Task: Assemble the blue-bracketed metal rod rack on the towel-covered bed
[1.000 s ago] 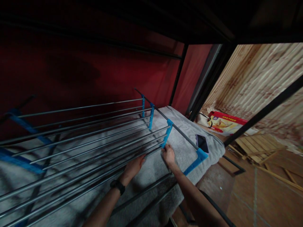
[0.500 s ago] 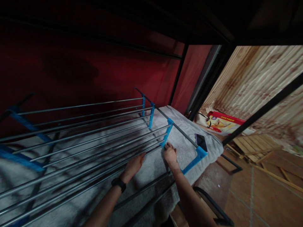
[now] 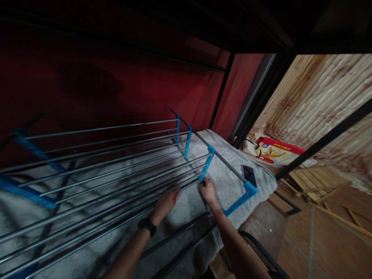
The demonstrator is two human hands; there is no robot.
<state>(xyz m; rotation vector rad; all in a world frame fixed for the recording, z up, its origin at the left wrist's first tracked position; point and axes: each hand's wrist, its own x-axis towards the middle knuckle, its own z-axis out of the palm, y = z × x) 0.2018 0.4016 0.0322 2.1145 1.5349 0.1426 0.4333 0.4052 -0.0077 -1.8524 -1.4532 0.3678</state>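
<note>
A rack of grey metal rods (image 3: 128, 184) with blue plastic brackets lies over a grey fleecy blanket. My left hand (image 3: 166, 202), with a dark watch on its wrist, has its fingers curled on the nearest lower rod, close to the rod's right end. My right hand (image 3: 208, 190) pinches the bottom end of a blue bracket (image 3: 207, 164), where the lowest rods meet it; its fingertips are partly hidden. A long dark tube (image 3: 229, 164) runs along the bracket tops to a blue corner piece (image 3: 250, 189).
A phone (image 3: 249, 175) lies on the blanket near the corner piece. Black metal frame posts (image 3: 261, 100) stand around the bed, with a red wall (image 3: 151, 93) behind. On the right are a red and yellow box (image 3: 280, 149), wooden slats (image 3: 318, 181) and a tiled floor (image 3: 299, 240).
My right hand's fingers have closed in on the lower end of the bracket. The left hand stays on the rod. The whole view has shifted slightly.
</note>
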